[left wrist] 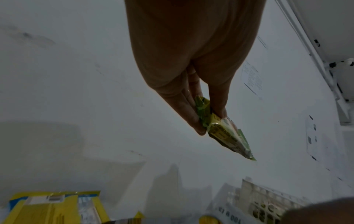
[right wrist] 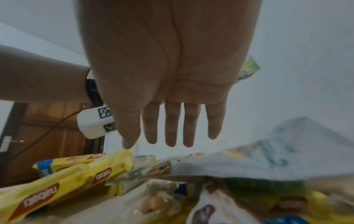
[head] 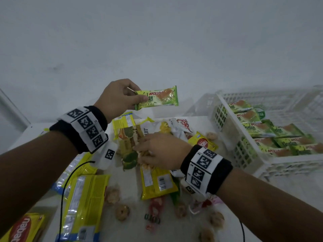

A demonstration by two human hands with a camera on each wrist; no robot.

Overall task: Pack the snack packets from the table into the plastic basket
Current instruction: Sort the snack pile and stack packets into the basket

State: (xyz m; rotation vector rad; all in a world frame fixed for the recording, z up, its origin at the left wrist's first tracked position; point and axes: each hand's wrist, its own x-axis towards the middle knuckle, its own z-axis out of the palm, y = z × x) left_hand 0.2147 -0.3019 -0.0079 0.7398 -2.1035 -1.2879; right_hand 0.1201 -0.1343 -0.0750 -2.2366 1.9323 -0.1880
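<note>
The white plastic lattice basket (head: 225, 117) stands at the right of the white table (head: 297, 193). It holds a layer of green layer-cake packets (head: 272, 135), lying flat and side by side in rows, most with their printed faces up.

The left hand (head: 116, 98) is raised well above the table, forearm reaching forward and up, a black wristband with white coded tiles (head: 83, 128) around the wrist. Its grip is closed in a pinch: thumb on one face and fingertips on the other clamp the left end of a single green-and-yellow Apollo layer-cake packet (head: 157, 98). That packet hangs level in the air, left of the basket and clear of it. In the left wrist view the same packet (left wrist: 226, 131) juts out from between the fingers (left wrist: 184, 109) and the thumb.

The right hand (head: 161, 151) is low over the pile of snack packets in the middle of the table, palm down. Its grip is wide open, the fingers (right wrist: 170, 128) straight and slightly spread, holding nothing; the fingertips lie over a yellow-and-green crinkled wrapper (head: 129, 142), and whether they press on it cannot be told.

Long yellow biscuit packets (head: 83, 203) lie on the table near the person, with small round clear-wrapped pastries (head: 122, 212) scattered among them.
</note>
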